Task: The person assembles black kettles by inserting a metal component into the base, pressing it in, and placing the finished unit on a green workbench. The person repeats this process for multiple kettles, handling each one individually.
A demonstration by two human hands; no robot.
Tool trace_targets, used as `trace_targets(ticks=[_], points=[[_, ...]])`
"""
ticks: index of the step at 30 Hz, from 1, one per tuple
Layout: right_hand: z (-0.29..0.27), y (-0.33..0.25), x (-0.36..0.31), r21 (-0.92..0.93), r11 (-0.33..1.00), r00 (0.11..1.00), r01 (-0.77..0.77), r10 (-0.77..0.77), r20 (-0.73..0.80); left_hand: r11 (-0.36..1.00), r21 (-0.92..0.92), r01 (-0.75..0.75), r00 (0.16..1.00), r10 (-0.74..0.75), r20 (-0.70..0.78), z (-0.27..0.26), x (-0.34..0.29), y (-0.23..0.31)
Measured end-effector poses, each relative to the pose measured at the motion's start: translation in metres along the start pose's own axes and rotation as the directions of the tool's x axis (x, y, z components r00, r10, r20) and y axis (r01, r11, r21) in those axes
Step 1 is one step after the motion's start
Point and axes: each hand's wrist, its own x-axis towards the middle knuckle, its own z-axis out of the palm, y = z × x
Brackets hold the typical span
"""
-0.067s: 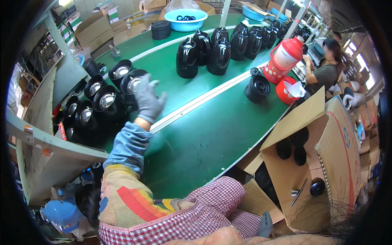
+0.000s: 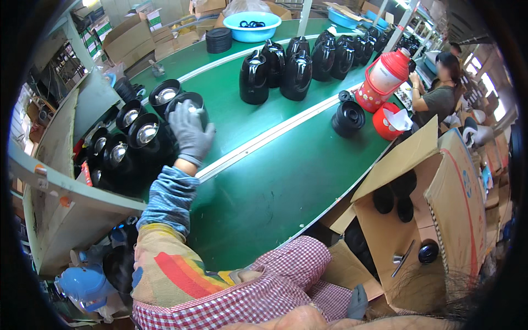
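My left hand (image 2: 190,135), in a grey glove, reaches over the mouth of a black jug body (image 2: 188,104) on the green work surface. Its fingers lie across the rim and hide part of the shiny silver inside; the thumb stands apart to the right. Beside it, on the left, several more black jug bodies (image 2: 144,133) stand mouth up with silvery centres. My right hand (image 2: 358,302), also grey-gloved, shows only in part at the lower edge, by the checked apron (image 2: 286,275); its grip is hidden.
Black jugs (image 2: 254,77) stand farther back. A stack of black rings (image 2: 347,119), a red-and-white flask (image 2: 380,81) and a red tub (image 2: 391,121) sit on the right. An open carton (image 2: 407,231) holding black parts is near right. Another person (image 2: 437,82) sits beyond.
My left hand has moved slightly left and down, and its fingers now lie over the jug's mouth. The right hand stays by the apron.
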Motion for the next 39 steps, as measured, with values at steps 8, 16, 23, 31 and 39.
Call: trace_targets(ticks=[8,16,23,31,39], points=[[-0.004,-0.010,-0.008,0.329,0.944,0.999,0.016,-0.025,0.024,0.966,-0.132,-0.221,0.915,0.253,0.315,-0.002,0.004,-0.052],[-0.027,-0.170,-0.005,0.282,0.735,0.770,0.616,-0.638,-0.018,0.646,-0.609,-0.461,0.739,0.659,0.139,-0.173,-0.022,0.128],[-0.034,-0.186,-0.020,0.723,0.569,0.873,0.393,-0.478,-0.098,0.199,-0.864,-0.462,0.442,0.896,-0.030,-0.260,-0.134,0.297],[0.009,-0.050,-0.040,0.753,0.658,0.813,-0.013,-0.431,0.391,0.105,-0.894,-0.437,-0.184,0.962,0.203,-0.312,-0.246,0.358],[-0.021,-0.037,-0.035,0.333,0.868,0.833,0.369,-0.468,0.295,-0.028,-0.974,-0.226,-0.235,0.972,0.027,-0.290,-0.223,0.372]])
